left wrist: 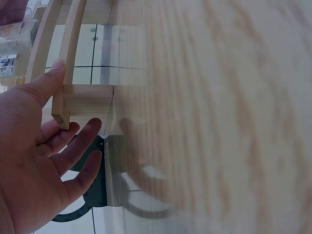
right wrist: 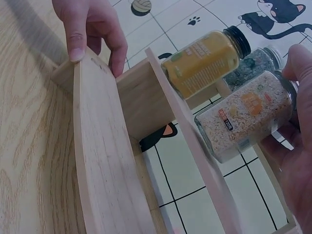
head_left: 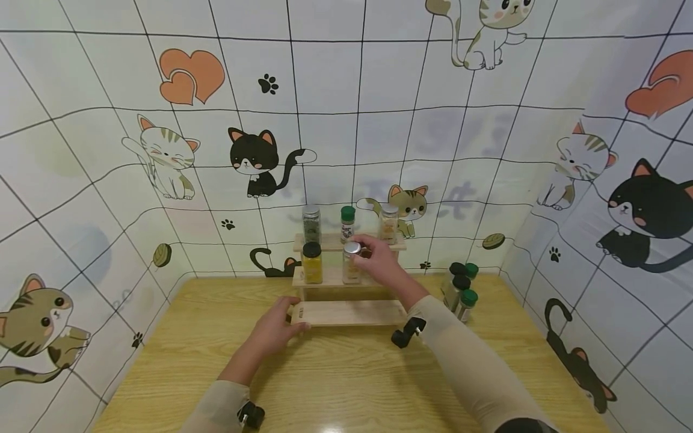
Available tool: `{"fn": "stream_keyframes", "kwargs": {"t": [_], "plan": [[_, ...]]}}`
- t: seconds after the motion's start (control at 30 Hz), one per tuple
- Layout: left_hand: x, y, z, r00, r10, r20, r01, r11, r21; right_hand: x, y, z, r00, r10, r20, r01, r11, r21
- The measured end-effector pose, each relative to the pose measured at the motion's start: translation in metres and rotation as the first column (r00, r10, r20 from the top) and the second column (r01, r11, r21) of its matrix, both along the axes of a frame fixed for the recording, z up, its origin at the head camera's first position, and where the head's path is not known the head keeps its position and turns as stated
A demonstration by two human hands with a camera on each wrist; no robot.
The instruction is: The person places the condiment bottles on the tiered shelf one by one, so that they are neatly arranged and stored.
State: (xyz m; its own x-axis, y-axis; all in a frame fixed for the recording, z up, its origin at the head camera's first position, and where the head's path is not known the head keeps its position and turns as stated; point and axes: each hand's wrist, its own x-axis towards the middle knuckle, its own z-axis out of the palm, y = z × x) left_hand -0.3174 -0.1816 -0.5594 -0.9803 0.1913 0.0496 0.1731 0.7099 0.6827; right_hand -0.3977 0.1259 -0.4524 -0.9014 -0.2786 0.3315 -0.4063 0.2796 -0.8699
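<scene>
A three-tier wooden rack [head_left: 349, 314] stands on the table. My left hand [head_left: 273, 328] grips the left end of its lowest tier [right wrist: 105, 146], thumb on the front side and fingers round the back. With its fingertips at the silver lid, my right hand [head_left: 383, 266] holds a clear jar of pale grains [head_left: 352, 273] at the middle tier. In the right wrist view this jar [right wrist: 241, 119] is slightly tilted against the tier's edge; whether its base rests on the board I cannot tell. A yellow jar with a black lid [head_left: 312, 264] stands left of it.
The top tier bears a silver-lidded jar of dark green contents [head_left: 311, 224], a green-lidded jar [head_left: 348, 224] and a silver-lidded pale jar [head_left: 388, 224]. Several jars with black and green lids [head_left: 460, 285] stand right of the rack. A patterned backdrop [head_left: 330, 138] surrounds the table.
</scene>
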Motion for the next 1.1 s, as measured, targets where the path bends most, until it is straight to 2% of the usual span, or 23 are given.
{"fn": "stream_keyframes", "kwargs": {"t": [0.3, 0.53, 0.8, 0.97, 1.1], "plan": [[-0.001, 0.001, 0.000, 1.000, -0.010, 0.005, 0.010, 1.000, 0.005, -0.005, 0.000, -0.004, 1.000, 0.016, -0.009, -0.016, 1.000, -0.014], [-0.003, 0.001, 0.002, 1.000, -0.004, -0.005, 0.004, 1.000, 0.004, -0.005, 0.000, -0.003, 1.000, -0.009, -0.019, 0.009, 1.000, 0.002], [-0.004, 0.002, 0.003, 1.000, -0.026, -0.013, 0.026, 1.000, -0.010, -0.008, 0.002, -0.004, 1.000, -0.016, 0.005, 0.016, 1.000, 0.015], [-0.004, 0.000, 0.003, 0.999, -0.031, -0.029, 0.030, 0.999, -0.041, -0.005, 0.007, -0.004, 1.000, 0.013, -0.005, -0.012, 0.999, 0.039], [-0.004, -0.001, 0.003, 0.999, -0.035, -0.033, 0.033, 0.998, -0.049, 0.004, 0.017, -0.007, 1.000, 0.003, -0.018, -0.003, 0.999, 0.038]]}}
